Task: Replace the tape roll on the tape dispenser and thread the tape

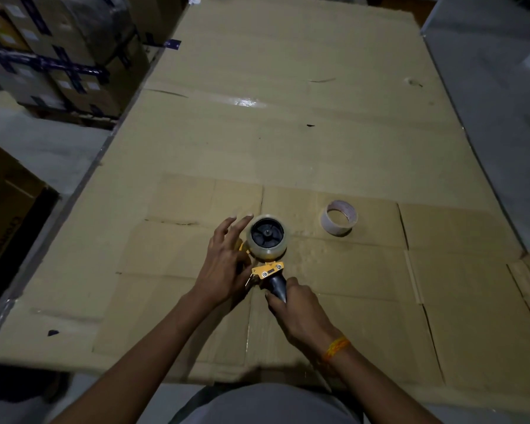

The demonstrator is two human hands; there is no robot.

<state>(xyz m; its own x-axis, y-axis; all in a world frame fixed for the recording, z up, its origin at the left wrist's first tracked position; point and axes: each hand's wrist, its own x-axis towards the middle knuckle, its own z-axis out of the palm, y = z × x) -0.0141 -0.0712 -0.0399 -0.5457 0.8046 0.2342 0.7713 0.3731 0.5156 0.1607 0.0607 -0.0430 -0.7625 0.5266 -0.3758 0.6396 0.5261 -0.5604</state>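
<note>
A yellow tape dispenser (268, 268) with a black handle lies over the flattened cardboard. A clear tape roll (268, 237) sits on its black hub. My right hand (297, 307) is wrapped around the handle. My left hand (224, 264) rests against the dispenser's left side, thumb and lower fingers hidden at the yellow frame, upper fingers spread beside the roll. Whether it pinches tape cannot be told. An empty white cardboard core (338, 217) stands to the right, apart from both hands.
Large sheets of flattened cardboard (288, 133) cover the floor. Stacked taped boxes (52, 56) stand at the far left, another box (10, 203) at the near left. Grey floor (502, 102) runs along the right side.
</note>
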